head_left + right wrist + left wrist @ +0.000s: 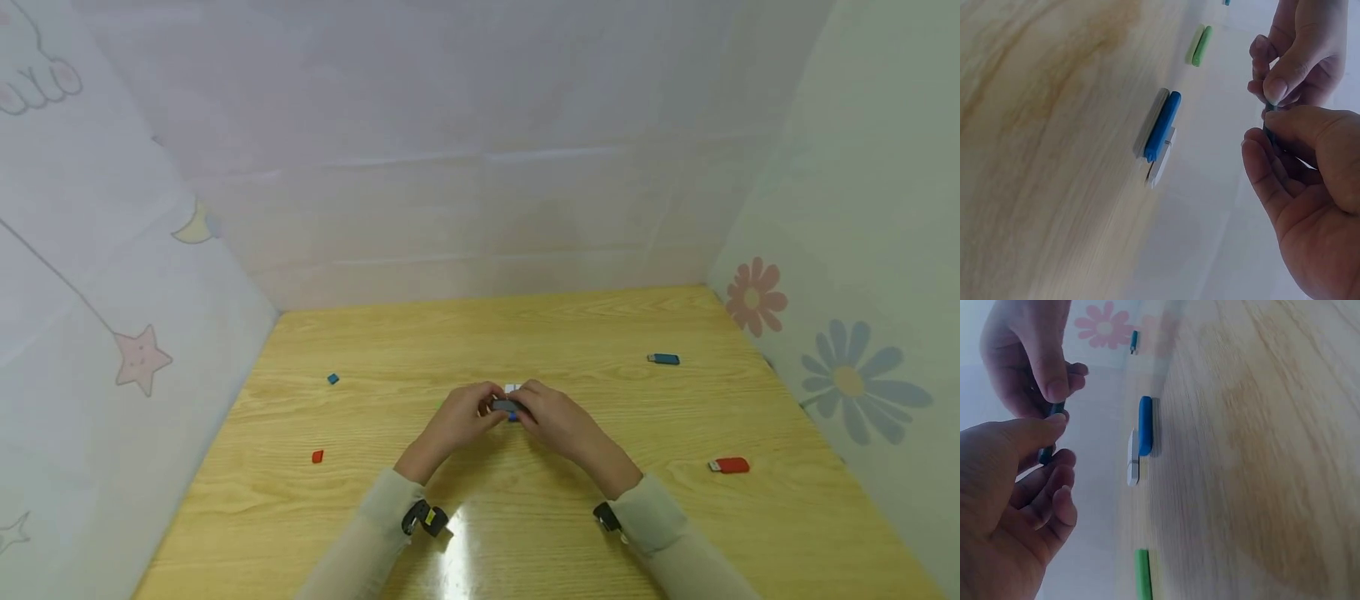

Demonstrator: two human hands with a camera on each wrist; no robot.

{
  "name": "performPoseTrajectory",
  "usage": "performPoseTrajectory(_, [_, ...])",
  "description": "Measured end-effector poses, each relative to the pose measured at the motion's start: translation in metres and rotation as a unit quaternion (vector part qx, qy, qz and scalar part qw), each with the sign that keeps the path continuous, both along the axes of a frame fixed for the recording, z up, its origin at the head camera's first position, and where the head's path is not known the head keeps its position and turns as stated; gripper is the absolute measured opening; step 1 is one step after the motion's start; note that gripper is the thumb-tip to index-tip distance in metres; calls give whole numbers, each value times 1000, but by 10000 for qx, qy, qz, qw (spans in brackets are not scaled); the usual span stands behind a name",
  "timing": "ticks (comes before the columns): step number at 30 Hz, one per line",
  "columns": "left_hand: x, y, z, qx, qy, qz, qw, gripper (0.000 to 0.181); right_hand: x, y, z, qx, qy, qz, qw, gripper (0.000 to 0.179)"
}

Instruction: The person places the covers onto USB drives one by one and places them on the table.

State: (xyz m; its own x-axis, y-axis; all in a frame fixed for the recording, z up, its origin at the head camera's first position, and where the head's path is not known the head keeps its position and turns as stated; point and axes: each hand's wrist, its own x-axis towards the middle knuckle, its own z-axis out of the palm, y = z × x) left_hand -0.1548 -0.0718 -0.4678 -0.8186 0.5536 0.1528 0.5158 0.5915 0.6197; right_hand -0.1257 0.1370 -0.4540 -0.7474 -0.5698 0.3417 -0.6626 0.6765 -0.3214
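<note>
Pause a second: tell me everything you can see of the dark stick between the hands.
The dark stick is slim and bar-shaped, grey from the head view, darker and greenish from the left wrist, and looks like smooth plastic. It is held off the wooden table, lying roughly crosswise in the head view. The left hand and right hand both pinch it. Fingers cover much of it, so whether a plug or cap is there cannot be told.
</note>
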Motion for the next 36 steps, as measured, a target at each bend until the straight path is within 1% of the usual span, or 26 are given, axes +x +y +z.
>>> performPoseTrajectory(4, [-2, -7, 2, -272, 662, 103, 9974, 16, -1, -3, 2, -19, -163, -206, 9997, 27])
performPoseTrajectory(7, [-6, -16, 3, -363, 960, 228, 9945, 16, -2, 0, 5, -40, -283, -334, 9990, 30])
performPoseTrajectory(9, [-10, -23, 3, -379, 966, 354, 9940, 16, -3, 4, 5, -30, -364, -419, 9985, 32])
performPoseTrajectory(14, [-20, -40, -2, -489, 663, 743, 9938, 18, -2, 21, 5, 232, -670, -704, 9950, 32])
performPoseTrajectory(19, [-31, -53, -9, -439, 358, 1014, 9932, 19, 2, 38, 6, 359, -954, -909, 9906, 31])
performPoseTrajectory(26, [-46, -66, -22, -452, -231, 1404, 9888, 24, 6, 60, 5, 529, -1026, -1147, 9867, 30])
performPoseTrajectory(30, [-50, -71, -26, -485, -452, 1485, 9867, 25, 10, 71, 5, 510, -995, -1208, 9864, 30])
performPoseTrajectory(36, [-54, -74, -31, -647, -548, 1495, 9851, 27, 17, 86, 5, 528, -933, -1376, 9847, 30])
